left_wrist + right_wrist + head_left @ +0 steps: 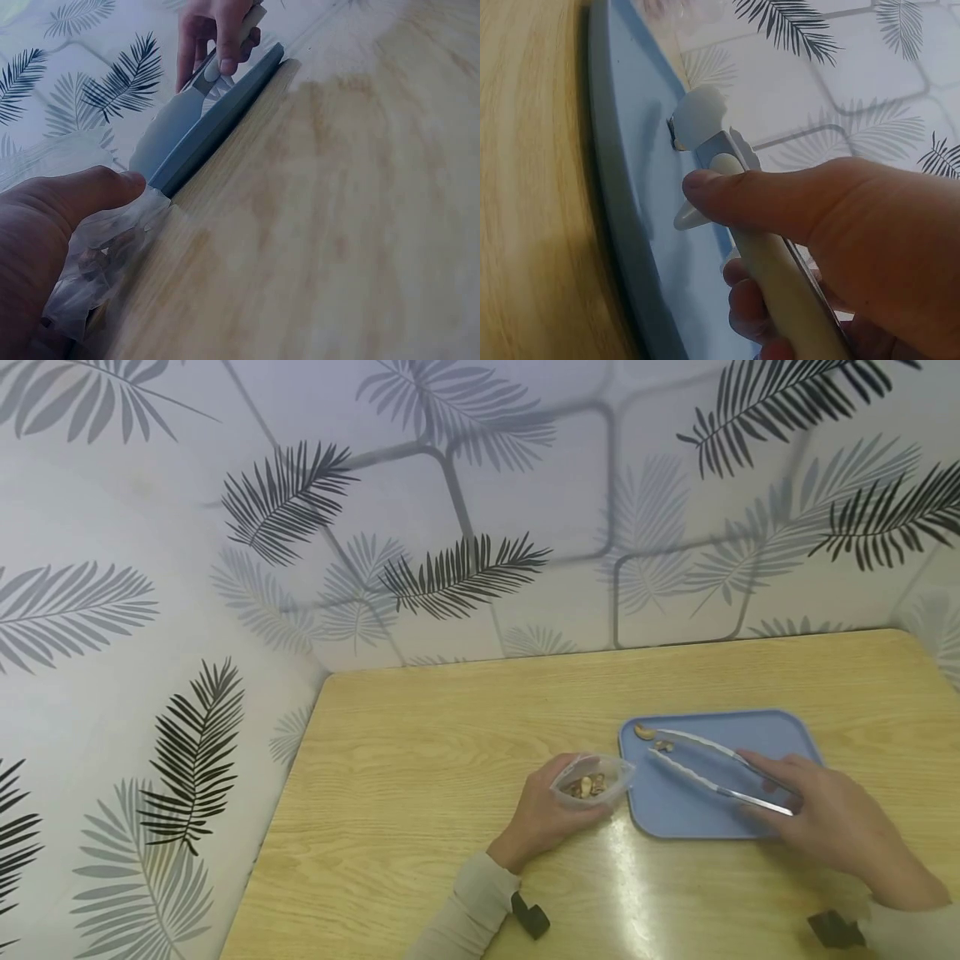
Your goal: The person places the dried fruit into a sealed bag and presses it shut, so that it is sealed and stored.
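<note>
A clear plastic bag (611, 770) with nuts (587, 786) inside is held by my left hand (551, 814), its mouth spread open beside the tray's left edge. In the left wrist view the thumb (97, 187) lies along the bag. My right hand (832, 810) grips a pair of tongs (701, 777) above the blue tray (720, 827), thumb on one arm and fingers on the other. The tong tips are apart at the tray's left end. Close by them are a cashew (644, 732) and a small brownish nut piece (663, 747).
The wooden table (420, 735) bears the tray on its right side. Behind and to the left stand walls with a leaf pattern (465, 577). Dark straps (531, 917) hang at both wrists near the light sleeves (468, 902).
</note>
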Tool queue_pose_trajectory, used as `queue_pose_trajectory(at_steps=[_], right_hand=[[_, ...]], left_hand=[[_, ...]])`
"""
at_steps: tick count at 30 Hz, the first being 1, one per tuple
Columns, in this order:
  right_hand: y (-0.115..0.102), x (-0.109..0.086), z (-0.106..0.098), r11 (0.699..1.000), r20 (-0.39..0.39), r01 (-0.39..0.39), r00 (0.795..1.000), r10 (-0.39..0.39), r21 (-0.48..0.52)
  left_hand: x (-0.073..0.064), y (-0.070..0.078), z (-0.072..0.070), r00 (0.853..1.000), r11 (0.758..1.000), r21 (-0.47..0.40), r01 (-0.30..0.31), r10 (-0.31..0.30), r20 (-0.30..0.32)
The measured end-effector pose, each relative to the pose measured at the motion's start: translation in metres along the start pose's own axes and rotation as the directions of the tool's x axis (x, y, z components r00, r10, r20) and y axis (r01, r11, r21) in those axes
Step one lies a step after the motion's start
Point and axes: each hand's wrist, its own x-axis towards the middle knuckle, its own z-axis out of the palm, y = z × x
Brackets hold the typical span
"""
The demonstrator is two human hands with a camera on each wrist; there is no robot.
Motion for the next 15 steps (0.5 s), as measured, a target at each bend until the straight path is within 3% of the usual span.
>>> queue_pose_trajectory(at_steps=[15], right_hand=[[0.0034, 0.0005, -0.0017, 0.995, 0.14, -0.091, 0.985, 0.097, -0.049]], left_hand=[[-0.0007, 0.0005, -0.0004, 1.0, 1.0, 0.024, 0.01, -0.01, 0.005]])
